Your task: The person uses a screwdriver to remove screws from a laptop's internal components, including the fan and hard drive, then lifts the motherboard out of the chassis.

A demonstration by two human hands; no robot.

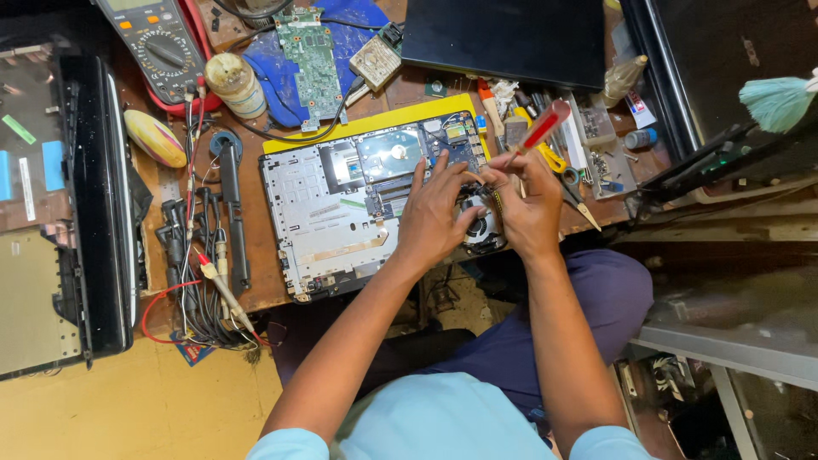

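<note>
Red-handled screwdriver [543, 126] is clamped in the right hand [530, 207] fingers over the opened laptop base [341, 213]'s cooling fan [482, 228]; left hand [433, 213] fingers, apart, steady the fan. Unscrewing is judged underway; careful tip seating is called for.

Red-handled screwdriver [545, 124], green circuit board [311, 60], perhaps grey laptop base [319, 217]

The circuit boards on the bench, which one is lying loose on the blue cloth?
The bare green circuit board, on the blue cloth at the bench's top; the other sits inside the opened laptop base.
</note>
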